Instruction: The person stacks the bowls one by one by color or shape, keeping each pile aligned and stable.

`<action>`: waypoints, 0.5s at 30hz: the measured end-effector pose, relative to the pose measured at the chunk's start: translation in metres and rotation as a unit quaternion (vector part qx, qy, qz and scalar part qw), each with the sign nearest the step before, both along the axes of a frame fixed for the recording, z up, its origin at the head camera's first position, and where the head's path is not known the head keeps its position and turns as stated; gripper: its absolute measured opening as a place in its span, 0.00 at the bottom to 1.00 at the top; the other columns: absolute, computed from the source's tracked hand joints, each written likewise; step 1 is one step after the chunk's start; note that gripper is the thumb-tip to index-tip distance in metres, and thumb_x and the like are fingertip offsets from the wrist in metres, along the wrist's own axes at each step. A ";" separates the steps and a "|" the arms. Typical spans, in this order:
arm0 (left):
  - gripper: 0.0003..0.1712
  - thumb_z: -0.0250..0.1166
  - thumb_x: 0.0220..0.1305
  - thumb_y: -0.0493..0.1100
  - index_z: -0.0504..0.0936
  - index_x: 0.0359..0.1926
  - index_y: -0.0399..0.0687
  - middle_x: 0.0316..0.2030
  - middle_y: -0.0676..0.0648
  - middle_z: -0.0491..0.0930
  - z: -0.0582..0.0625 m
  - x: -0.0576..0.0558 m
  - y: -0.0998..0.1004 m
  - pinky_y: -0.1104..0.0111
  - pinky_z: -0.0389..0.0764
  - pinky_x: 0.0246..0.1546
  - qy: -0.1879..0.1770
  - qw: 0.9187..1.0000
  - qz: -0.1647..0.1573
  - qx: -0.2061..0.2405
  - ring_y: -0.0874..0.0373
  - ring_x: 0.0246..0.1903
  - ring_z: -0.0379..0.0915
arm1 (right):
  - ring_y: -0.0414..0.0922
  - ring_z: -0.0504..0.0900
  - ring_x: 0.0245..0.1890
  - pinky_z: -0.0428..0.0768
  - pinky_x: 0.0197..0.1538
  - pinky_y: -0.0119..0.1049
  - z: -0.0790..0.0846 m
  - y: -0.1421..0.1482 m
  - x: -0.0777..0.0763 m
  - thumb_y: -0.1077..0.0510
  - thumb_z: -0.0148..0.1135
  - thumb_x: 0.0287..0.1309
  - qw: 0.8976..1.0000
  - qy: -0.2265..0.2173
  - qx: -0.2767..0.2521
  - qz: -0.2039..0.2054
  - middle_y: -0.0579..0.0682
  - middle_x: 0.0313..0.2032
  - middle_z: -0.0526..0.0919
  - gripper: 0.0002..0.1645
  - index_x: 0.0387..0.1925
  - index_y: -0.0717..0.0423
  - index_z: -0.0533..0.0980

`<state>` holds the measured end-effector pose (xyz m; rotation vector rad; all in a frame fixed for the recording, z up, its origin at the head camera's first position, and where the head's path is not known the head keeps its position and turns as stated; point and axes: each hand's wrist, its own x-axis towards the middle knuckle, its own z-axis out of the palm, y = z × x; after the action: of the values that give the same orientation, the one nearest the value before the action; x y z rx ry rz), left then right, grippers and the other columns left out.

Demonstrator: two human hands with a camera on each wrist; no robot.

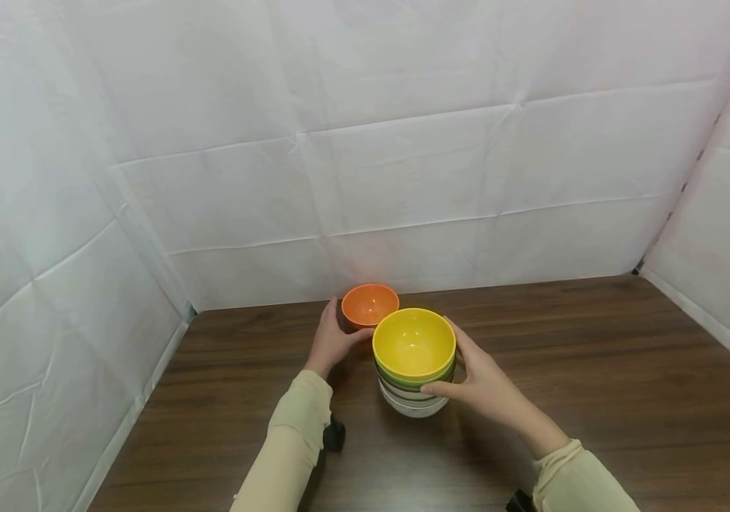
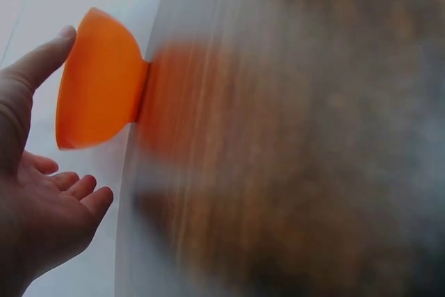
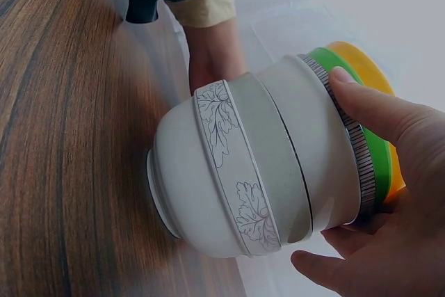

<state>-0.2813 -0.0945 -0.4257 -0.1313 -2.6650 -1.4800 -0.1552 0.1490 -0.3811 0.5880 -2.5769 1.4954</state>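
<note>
My right hand (image 1: 483,377) grips a stack of nested bowls near its top, thumb on the near side and fingers round the right. A yellow bowl (image 1: 415,343) is uppermost, above a green bowl (image 3: 379,151). Lower come pale bowls, one with a striped rim band (image 3: 358,154), and a white bowl with leaf drawings (image 3: 208,172) at the bottom. Behind the stack, slightly left, an orange bowl (image 1: 370,304) stands upright on the table. My left hand (image 1: 333,341) is spread around its left and near sides; in the left wrist view several fingers are loosely bent, apart from it.
The dark wood-grain table (image 1: 570,370) extends to both sides of the bowls. A white sheet wall (image 1: 403,178) rises just behind the orange bowl, and further sheets hang at left and right. Black wrist mounts (image 1: 334,435) show under the sleeves.
</note>
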 end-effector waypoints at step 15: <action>0.64 0.77 0.44 0.51 0.46 0.73 0.41 0.70 0.36 0.56 -0.008 -0.010 0.010 0.46 0.62 0.68 -0.009 1.000 -0.009 0.027 0.43 0.66 0.56 | 0.61 0.60 0.67 0.64 0.65 0.64 -0.002 -0.001 0.000 0.47 0.76 0.42 1.000 -0.008 0.003 0.000 0.65 0.71 0.56 0.65 0.73 0.62 0.46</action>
<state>-0.2917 -0.0850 -0.4333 -0.1372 -2.6430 -1.5633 -0.1553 0.1482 -0.3831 0.5789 -2.5937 1.4987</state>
